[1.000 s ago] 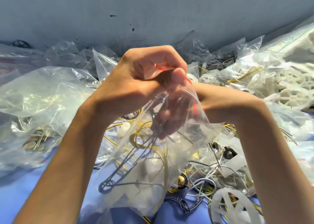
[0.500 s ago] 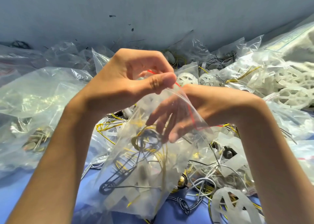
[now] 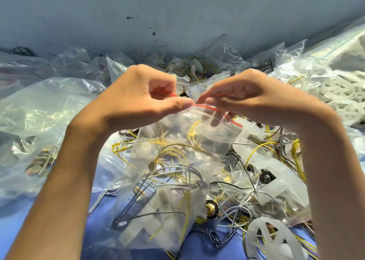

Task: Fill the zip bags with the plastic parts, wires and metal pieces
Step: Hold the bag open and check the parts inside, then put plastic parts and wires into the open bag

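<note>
A clear zip bag (image 3: 177, 161) with a red zip strip hangs in the middle, holding yellow and grey wires and white plastic parts. My left hand (image 3: 142, 99) pinches the left end of the red strip between thumb and fingers. My right hand (image 3: 246, 97) pinches the strip just beside it, thumb and fingertips on the bag's top edge. The two hands nearly touch at the zip. Loose wires (image 3: 237, 210), white plastic parts (image 3: 272, 238) and a small metal piece (image 3: 211, 207) lie below on the blue table (image 3: 199, 246).
Filled clear bags (image 3: 39, 109) pile up at the left and along the grey wall (image 3: 177, 13). A heap of white plastic wheels (image 3: 335, 90) lies at the right. Tangled yellow wires (image 3: 296, 151) spread under my right wrist.
My right hand has come out of the bag and moved up to the red zip strip. My left hand has shifted left along the strip, and the bag's mouth is now pinched flat.
</note>
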A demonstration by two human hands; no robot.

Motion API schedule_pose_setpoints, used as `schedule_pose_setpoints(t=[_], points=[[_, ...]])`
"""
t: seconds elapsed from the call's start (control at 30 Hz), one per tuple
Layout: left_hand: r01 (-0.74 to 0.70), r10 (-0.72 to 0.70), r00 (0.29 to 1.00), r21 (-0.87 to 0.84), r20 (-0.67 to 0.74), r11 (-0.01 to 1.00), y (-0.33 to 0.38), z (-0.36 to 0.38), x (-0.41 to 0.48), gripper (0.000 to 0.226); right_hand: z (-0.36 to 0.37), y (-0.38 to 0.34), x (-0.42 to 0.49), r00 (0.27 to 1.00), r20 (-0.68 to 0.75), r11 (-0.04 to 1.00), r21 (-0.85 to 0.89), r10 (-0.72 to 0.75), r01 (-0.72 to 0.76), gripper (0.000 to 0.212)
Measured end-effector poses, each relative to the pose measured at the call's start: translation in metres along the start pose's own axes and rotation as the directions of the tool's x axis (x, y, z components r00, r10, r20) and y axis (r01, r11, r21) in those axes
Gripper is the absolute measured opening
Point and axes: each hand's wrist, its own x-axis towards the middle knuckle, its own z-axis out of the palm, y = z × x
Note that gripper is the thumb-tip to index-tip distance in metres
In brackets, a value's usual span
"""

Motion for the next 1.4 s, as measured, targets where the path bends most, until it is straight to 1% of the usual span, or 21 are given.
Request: schedule_pose_setpoints(t=[0.03, 0.13, 0.2, 0.23, 0.3, 0.37, 0.4, 0.43, 0.47, 0.5, 0.53, 0.57, 0.63, 0.67, 0.8, 1.03, 1.2, 1.27, 1.4], points=[[0.032, -0.031, 0.999, 0.033, -0.028, 0.999, -0.004, -0.002, 0.0, 0.045, -0.003, 0.002, -0.002, 1.0, -0.014, 1.0, -0.014, 0.015, -0.015, 0.033], [0.138, -0.117, 0.987, 0.204, -0.112, 0.969, -0.015, -0.003, 0.003, 0.039, -0.01, 0.009, -0.006, 0.998, -0.012, 0.993, -0.103, 0.056, -0.057, 0.024], [0.178, -0.148, 0.981, 0.297, -0.122, 0.938, -0.018, 0.0, 0.004, 0.026, -0.009, 0.008, -0.006, 0.996, 0.024, 0.986, -0.146, 0.085, -0.081, 0.019], [0.162, -0.132, 0.985, 0.33, -0.109, 0.93, -0.016, 0.003, 0.005, 0.019, -0.008, 0.007, -0.005, 0.994, 0.034, 0.979, -0.183, 0.102, -0.095, 0.017], [0.042, -0.009, 0.996, 0.364, -0.092, 0.93, -0.003, 0.012, 0.007, 0.015, -0.004, 0.007, -0.001, 0.991, 0.028, 0.952, -0.282, 0.132, -0.118, 0.014], [-0.127, 0.164, 0.981, 0.296, -0.106, 0.947, 0.018, 0.026, 0.01, 0.009, -0.005, 0.009, -0.002, 0.985, 0.009, 0.927, -0.34, 0.172, -0.159, 0.008], [-0.217, 0.243, 0.966, 0.236, -0.091, 0.947, 0.03, 0.034, 0.01, 0.009, -0.007, 0.01, -0.004, 0.983, 0.005, 0.915, -0.365, 0.185, -0.171, 0.01], [-0.293, 0.303, 0.952, 0.159, -0.042, 0.943, 0.041, 0.044, 0.008, 0.009, -0.01, 0.011, -0.006, 0.982, -0.001, 0.903, -0.393, 0.188, -0.173, 0.015], [-0.341, 0.338, 0.94, 0.091, 0.042, 0.936, 0.05, 0.054, 0.006, 0.009, -0.015, 0.012, -0.008, 0.981, -0.02, 0.894, -0.409, 0.192, -0.184, 0.018], [-0.359, 0.347, 0.925, 0.06, 0.154, 0.931, 0.057, 0.066, 0.004, 0.01, -0.019, 0.014, -0.011, 0.979, -0.046, 0.89, -0.409, 0.201, -0.202, 0.017], [-0.362, 0.33, 0.905, 0.077, 0.27, 0.929, 0.062, 0.079, 0.003, 0.013, -0.023, 0.015, -0.014, 0.975, -0.073, 0.89, -0.397, 0.212, -0.223, 0.017], [-0.36, 0.294, 0.884, 0.131, 0.363, 0.924, 0.062, 0.091, 0.002, 0.018, -0.027, 0.016, -0.016, 0.971, -0.095, 0.894, -0.377, 0.222, -0.241, 0.019], [-0.367, 0.226, 0.857, 0.241, 0.463, 0.898, 0.059, 0.112, 0.0, 0.031, -0.032, 0.016, -0.02, 0.967, -0.109, 0.903, -0.346, 0.231, -0.255, 0.025], [-0.369, 0.213, 0.848, 0.251, 0.485, 0.895, 0.057, 0.117, -0.001, 0.034, -0.033, 0.015, -0.022, 0.967, -0.11, 0.904, -0.343, 0.23, -0.254, 0.026], [-0.392, 0.257, 0.836, 0.199, 0.486, 0.898, 0.052, 0.127, -0.002, 0.033, -0.034, 0.011, -0.023, 0.967, -0.103, 0.907, -0.337, 0.231, -0.253, 0.025], [-0.411, 0.226, 0.843, 0.315, 0.488, 0.856, 0.054, 0.142, -0.011, 0.028, -0.031, 0.008, -0.022, 0.968, -0.08, 0.9, -0.357, 0.236, -0.249, 0.031], [-0.401, 0.176, 0.848, 0.387, 0.5, 0.83, 0.057, 0.146, -0.018, 0.023, -0.03, 0.007, -0.022, 0.972, -0.047, 0.908, -0.349, 0.228, -0.23, 0.031], [-0.404, 0.175, 0.849, 0.4, 0.498, 0.823, 0.058, 0.146, -0.019, 0.02, -0.029, 0.006, -0.022, 0.973, -0.043, 0.91, -0.346, 0.229, -0.229, 0.035], [-0.387, 0.174, 0.864, 0.399, 0.473, 0.831, 0.058, 0.138, -0.014, 0.021, -0.029, 0.007, -0.022, 0.976, -0.039, 0.921, -0.326, 0.213, -0.214, 0.033]])
